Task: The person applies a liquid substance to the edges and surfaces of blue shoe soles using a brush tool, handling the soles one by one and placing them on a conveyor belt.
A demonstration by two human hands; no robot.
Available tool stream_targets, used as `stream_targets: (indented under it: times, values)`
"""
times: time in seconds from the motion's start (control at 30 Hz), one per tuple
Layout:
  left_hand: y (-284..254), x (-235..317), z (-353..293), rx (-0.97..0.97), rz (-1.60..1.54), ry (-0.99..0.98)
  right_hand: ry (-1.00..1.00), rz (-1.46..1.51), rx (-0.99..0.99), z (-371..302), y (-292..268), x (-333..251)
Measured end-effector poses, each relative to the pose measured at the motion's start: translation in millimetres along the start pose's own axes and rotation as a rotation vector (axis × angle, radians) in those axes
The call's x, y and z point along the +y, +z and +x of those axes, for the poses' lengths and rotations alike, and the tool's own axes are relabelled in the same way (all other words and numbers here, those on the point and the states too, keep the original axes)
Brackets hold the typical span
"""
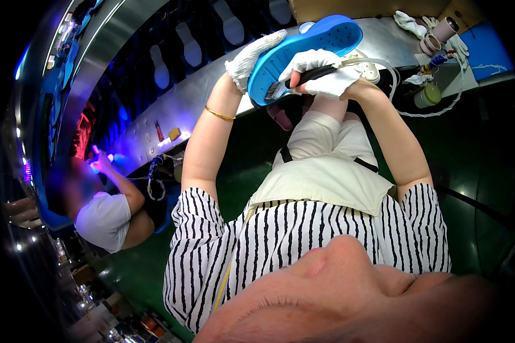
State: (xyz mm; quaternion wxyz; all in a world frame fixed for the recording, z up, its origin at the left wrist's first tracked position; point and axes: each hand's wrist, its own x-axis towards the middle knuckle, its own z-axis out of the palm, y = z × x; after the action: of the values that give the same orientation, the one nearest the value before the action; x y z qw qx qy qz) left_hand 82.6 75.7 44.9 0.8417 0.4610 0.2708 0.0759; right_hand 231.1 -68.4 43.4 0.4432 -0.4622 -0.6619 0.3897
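A bright blue clog-like shoe (326, 39), dotted with small holes, is held up over the bench edge. My left hand (252, 60), in a white knit glove, grips the shoe's left side. My right hand (326, 80), also in a white glove with some fingertips bare, holds a brush (315, 75) by its black handle. A clear tube (392, 71) runs from near the handle's back end toward the right. The brush's bristles (273, 90) are at the shoe's near end, touching or very close to its inside. A pale shoe (367, 68) sits behind my right hand.
Several pale soles (189, 44) lie on the dark conveyor beyond the metal bench (180, 94). To the right are a green-lidded jar (427, 97), cups (445, 28), loose white gloves (409, 24) and a blue panel (489, 48). A co-worker (106, 220) sits at the left.
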Motion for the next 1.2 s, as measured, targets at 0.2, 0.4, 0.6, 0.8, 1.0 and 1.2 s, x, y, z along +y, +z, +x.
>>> stream_targets:
  times: [0.2,0.4,0.6,0.8,1.0,1.2]
  values:
    - [-1.2,-1.0,-5.8,-0.053,0.028,0.001,0.22,-0.223,-0.006,-14.2,-22.4,-11.9]
    - [-22.8,-19.9,-4.6,-0.168,-0.433,0.22,0.089,0.206,0.322,-8.4,20.2,-16.1]
    - [-16.0,-38.5,-3.3,-0.081,-0.568,0.484,-0.064,-0.004,0.253,-9.3,53.2,-15.4]
    - [-9.9,-50.0,-16.2,0.05,-0.616,0.522,0.035,0.149,0.417,5.1,44.6,-10.6]
    - [-24.2,-63.1,3.4,-0.273,-0.759,0.5,-0.278,-0.116,0.371,4.5,63.6,-27.8]
    - [-11.5,-64.6,-7.7,-0.273,-0.796,0.545,-0.154,-0.119,0.569,19.8,46.2,-19.8]
